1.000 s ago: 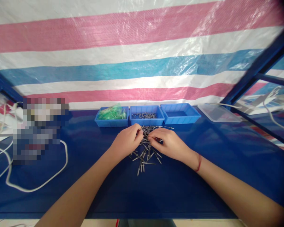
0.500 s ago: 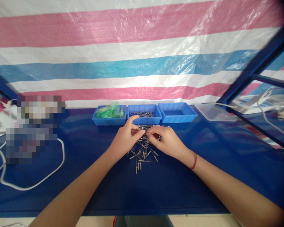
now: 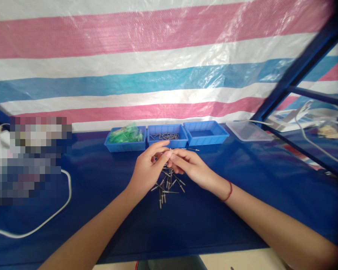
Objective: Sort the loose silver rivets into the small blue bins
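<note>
My left hand (image 3: pixel 148 167) and my right hand (image 3: pixel 193 165) meet over a pile of blind rivets (image 3: pixel 169 182). Both thumbs pinch against their index fingers, and the fingertips of the two hands touch. A small pale tip, like the end of a blind rivet (image 3: pixel 170 149), pokes up between them; the rest of it is hidden. The left index finger reaches out past the pinch, while the right fingers curl under. Loose rivets lie on the blue table below, pointing in many directions, and the hands cover the back of the pile.
Behind my hands stand three blue bins in a row: one with green plastic bags (image 3: pixel 126 134), a middle bin (image 3: pixel 167 143) with rivets, and a right bin (image 3: pixel 206 139). A clear plastic lid (image 3: pixel 249 131) lies farther right. A white cable (image 3: pixel 69 187) loops on the left.
My right hand has moved left and closed in on my left hand, so their fingertips now touch. The view has shifted slightly; the bins appear a little farther left.
</note>
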### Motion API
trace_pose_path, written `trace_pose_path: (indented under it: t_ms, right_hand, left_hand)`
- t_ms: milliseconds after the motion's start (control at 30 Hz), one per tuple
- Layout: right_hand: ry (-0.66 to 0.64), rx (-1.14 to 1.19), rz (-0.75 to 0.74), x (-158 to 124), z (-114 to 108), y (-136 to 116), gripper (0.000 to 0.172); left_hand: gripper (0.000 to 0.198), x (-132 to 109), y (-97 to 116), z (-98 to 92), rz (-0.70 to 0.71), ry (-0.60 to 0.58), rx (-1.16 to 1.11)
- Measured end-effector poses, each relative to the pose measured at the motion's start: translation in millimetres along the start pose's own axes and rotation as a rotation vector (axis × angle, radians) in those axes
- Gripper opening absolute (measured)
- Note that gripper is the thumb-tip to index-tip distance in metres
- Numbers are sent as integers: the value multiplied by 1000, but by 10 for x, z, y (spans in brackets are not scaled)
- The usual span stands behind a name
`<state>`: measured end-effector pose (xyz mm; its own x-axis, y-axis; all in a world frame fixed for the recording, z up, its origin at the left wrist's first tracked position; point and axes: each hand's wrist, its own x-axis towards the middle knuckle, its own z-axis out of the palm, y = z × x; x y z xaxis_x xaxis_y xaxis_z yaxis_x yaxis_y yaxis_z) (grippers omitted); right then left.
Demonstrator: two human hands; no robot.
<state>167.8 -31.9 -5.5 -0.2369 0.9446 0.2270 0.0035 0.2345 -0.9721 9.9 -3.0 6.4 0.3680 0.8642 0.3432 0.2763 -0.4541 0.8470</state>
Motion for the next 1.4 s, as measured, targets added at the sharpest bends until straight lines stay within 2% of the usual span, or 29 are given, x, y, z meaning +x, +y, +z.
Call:
trace_pose_path:
  t_ms: [133, 233, 567, 700, 800, 933, 1033, 1100, 1200, 1267, 1333, 1400]
  right_hand:
    - [2, 199, 61, -2, 14, 39, 28]
    - [24, 262, 75, -7, 19, 48, 28]
    - [129, 183, 15, 17, 1, 2, 29]
    - [196, 121, -62, 3, 14, 13, 28]
    - [286, -76, -163, -46, 18, 14, 21]
    - [378, -496, -358, -76, -27, -55, 14]
    - [467, -684, -464, 53, -136, -96, 13]
    - [510, -810, -496, 211, -247, -86, 15]
    - [448, -1092, -482, 425, -410, -42, 19]
    - [404, -1226, -440, 468, -471, -29, 22]
    - [363, -1258, -408, 415, -474, -42, 23]
    - [259, -1210, -387, 304, -433, -66, 23]
  left_hand:
    - [31, 13, 7, 8, 14, 35, 4]
    - [31, 22, 14, 15, 35, 62, -1]
    - [34, 47, -48, 14, 140, 89, 49]
    - [33, 55, -83, 12, 162, 93, 81]
    - [31, 52, -80, 6, 182, 76, 140]
    - [32, 63, -55, -42, 250, -2, 338]
    - [36, 109, -68, -127, 328, -60, 522]
    - [31, 152, -92, -203, 360, -114, 616]
    - [27, 208, -110, -329, 383, -191, 743]
    - [27, 226, -93, -410, 393, -281, 807]
    - [27, 230, -62, -478, 363, -356, 819]
    - [27, 224, -37, -528, 320, -391, 810]
